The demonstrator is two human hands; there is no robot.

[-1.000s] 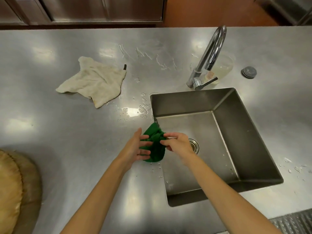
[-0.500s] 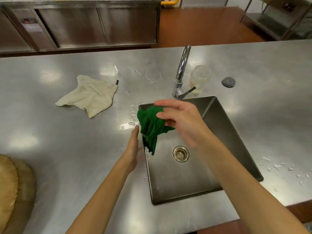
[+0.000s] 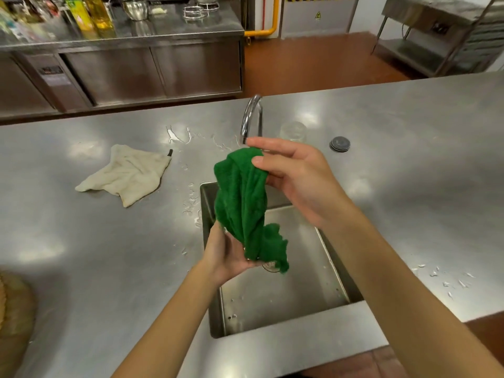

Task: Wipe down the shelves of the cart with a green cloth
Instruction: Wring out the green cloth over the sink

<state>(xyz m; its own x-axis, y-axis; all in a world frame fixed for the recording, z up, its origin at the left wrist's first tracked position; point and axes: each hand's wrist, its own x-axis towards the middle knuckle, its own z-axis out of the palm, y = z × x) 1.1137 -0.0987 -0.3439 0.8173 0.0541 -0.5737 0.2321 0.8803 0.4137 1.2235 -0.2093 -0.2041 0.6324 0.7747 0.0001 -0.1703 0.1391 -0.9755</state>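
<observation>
A person held a soft, rumpled green cloth (image 3: 245, 203) of terry weave above a square stainless-steel sink (image 3: 272, 301) set into a long brushed-steel counter (image 3: 109, 268). The right hand (image 3: 297, 181) pinched the cloth's upper end between thumb and forefinger, just in front of the curved chrome tap (image 3: 252, 115). The left hand (image 3: 226, 255), palm up, was cupped round the lower end, its fingertips hidden behind the fabric. The cloth hung between the two hands in a loose, twisted rope, with a frilled corner trailing below the left hand over the drain.

The cloth was a dark, even green, deeply folded along its length, and no drip was visible. It would likely handle as light and limp, heavier if damp, with no shape of its own, and it seemed neither slippery nor fragile. A hold on a bunched end or a gathered handful would probably serve better than a single corner, and folding it into a pad would suit wiping shelves. The cart was not in view. A crumpled cream rag (image 3: 128, 173) lay flat on the counter well to the left, near splashes of water.
</observation>
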